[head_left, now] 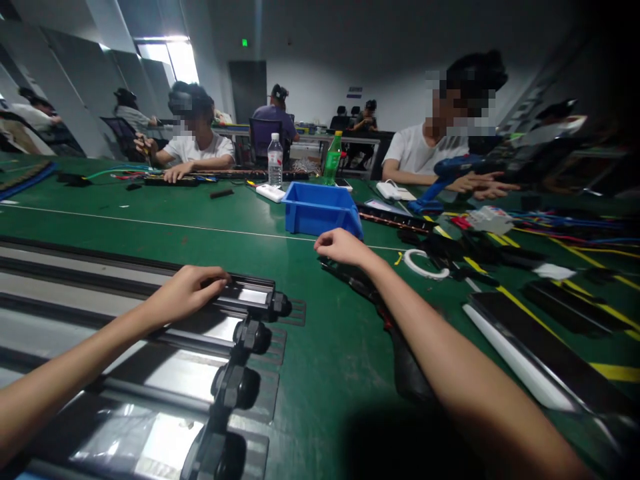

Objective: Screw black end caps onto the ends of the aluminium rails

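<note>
My left hand (193, 290) rests on the farthest of several long metal bars (257, 297), fingers reaching over its top and the thumb apart from them. Each bar ends in a black cable gland (281, 305) and a flat slotted tab (299, 312). In front of a blue bin (323, 223), my right hand (343, 247) is held with its fingers curled together. Whatever is between these fingertips is too small to make out. Beneath my right hand and forearm lies a dark tool with a black grip (407, 367), partly hidden by the arm.
Behind the bin stand a green bottle (333, 160) and a clear bottle (275, 161). A white cable coil (425, 264), a black-and-white long case (525, 347) and loose wires lie to the right. Across the table two people work, a blue power drill (447, 180) by one.
</note>
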The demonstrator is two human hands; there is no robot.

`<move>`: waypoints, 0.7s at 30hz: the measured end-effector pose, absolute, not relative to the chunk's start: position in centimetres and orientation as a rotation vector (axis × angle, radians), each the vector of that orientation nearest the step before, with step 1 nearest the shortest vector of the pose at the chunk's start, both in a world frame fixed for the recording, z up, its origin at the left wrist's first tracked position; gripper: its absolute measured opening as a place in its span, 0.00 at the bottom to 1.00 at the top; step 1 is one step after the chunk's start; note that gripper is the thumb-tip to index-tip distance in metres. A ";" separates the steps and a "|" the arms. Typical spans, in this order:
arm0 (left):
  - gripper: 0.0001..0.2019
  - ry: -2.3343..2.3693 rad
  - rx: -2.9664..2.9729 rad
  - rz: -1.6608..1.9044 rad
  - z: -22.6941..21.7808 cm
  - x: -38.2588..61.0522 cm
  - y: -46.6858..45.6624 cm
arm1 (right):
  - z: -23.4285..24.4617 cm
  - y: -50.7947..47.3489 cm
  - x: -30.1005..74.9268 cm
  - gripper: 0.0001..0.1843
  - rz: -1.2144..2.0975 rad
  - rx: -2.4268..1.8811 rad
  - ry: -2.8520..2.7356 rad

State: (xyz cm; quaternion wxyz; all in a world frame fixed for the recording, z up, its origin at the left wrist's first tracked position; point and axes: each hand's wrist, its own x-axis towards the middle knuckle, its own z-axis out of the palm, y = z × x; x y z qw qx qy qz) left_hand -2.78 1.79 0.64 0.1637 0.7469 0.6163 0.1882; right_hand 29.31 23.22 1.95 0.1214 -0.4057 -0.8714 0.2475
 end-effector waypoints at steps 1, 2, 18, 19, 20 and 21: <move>0.21 1.753 2.114 0.541 0.7 -2.7 1.7 | 1.4 23.0 29.5 0.12 0.715 -1.173 -2.540; 0.21 1.750 2.097 0.542 0.8 -2.6 1.7 | 1.0 22.8 29.7 0.11 0.708 -1.159 -2.531; 0.23 1.828 2.029 0.478 0.7 -2.6 1.7 | -1.3 23.6 30.8 0.15 0.861 -1.111 -2.502; 0.23 1.829 2.030 0.482 0.7 -2.6 1.6 | -1.3 23.6 30.8 0.16 0.869 -1.116 -2.504; 0.23 1.830 2.031 0.486 0.6 -2.6 1.6 | -1.3 23.6 30.7 0.16 0.875 -1.120 -2.504; 0.23 1.833 2.031 0.490 0.6 -2.6 1.6 | -1.3 23.6 30.7 0.16 0.879 -1.124 -2.503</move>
